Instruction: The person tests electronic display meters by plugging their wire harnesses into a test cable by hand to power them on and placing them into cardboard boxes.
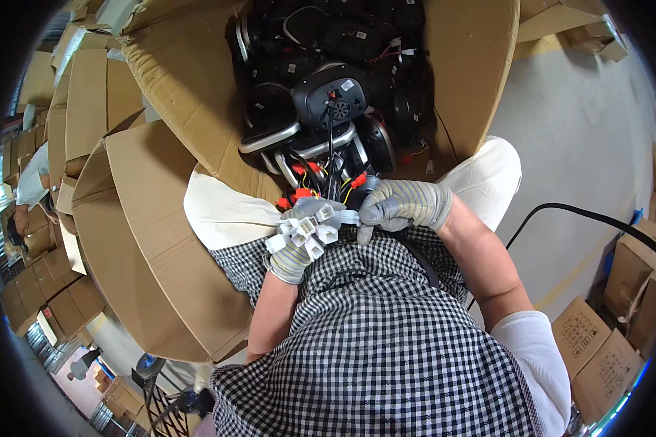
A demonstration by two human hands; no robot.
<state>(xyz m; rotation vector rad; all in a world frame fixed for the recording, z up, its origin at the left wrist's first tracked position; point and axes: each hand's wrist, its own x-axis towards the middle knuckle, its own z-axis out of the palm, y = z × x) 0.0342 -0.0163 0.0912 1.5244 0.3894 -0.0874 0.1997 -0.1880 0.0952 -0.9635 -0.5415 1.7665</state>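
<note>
My gloved left hand (291,256) is closed round a bunch of white plastic wire connectors (305,228) that fan out over its fingers. At the right of the bunch, my gloved right hand (408,204) pinches a single white connector (350,217) between thumb and fingers. Just beyond my hands lies a wiring harness with red connectors (358,180), yellow wires and black cables (331,156). The cables run up toward a dark oval housing (332,96) with a round speaker-like grille. The wire ends inside my left hand are hidden.
An open cardboard box (476,73) stands between my knees, filled with black and silver housings (270,138). Large cardboard flaps (160,240) spread at the left. A black hose (583,209) curves at the right beside cartons (627,273). Another person (33,178) is far left.
</note>
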